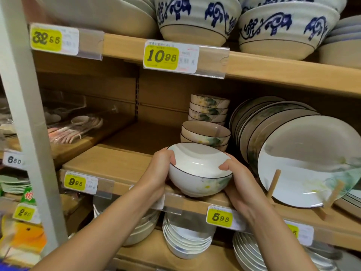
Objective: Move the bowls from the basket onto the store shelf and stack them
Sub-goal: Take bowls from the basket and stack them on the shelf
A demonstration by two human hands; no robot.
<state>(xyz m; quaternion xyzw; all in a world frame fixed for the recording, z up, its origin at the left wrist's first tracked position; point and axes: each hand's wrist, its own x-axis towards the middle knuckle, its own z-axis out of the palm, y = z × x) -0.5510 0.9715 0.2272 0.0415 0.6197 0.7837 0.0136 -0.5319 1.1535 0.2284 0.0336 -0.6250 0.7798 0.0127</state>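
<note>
– Two hands on one bowl, is that it?
– Yes. The left hand (158,171) clasps the white bowl (199,169) on its left side, thumb hooked over the dark rim, fingers curled round the outer wall. The right hand (239,185) grasps the opposite side, thumb tip on the rim, fingers wrapped under the wall.
– And where does the bowl sit?
– Between the two palms, tipped a little toward the camera, its foot right at the front lip of the middle shelf (117,163). Whether the foot touches the wood I cannot tell. A pale green and yellow flower print shows on the wall near the right palm.
– What lies past the grip?
– Just behind the held bowl stands a short stack of matching bowls (205,133). Behind that is a taller stack (209,108) with the same print.
– And to the sides?
– Just right of the right hand, dark-rimmed plates (304,163) lean on edge in a row, the front one propped on a wooden stand (273,184). Well to the left of the left hand, pale spoons (78,128) lie farther back.
– Above and below?
– Over the grip a yellow 10.95 tag (161,55) hangs on the upper shelf edge, with big blue-patterned bowls (195,16) above it. Right beside the right wrist is a 6.95 tag (219,218), and lower, between the forearms, a stack of white bowls (185,239).
</note>
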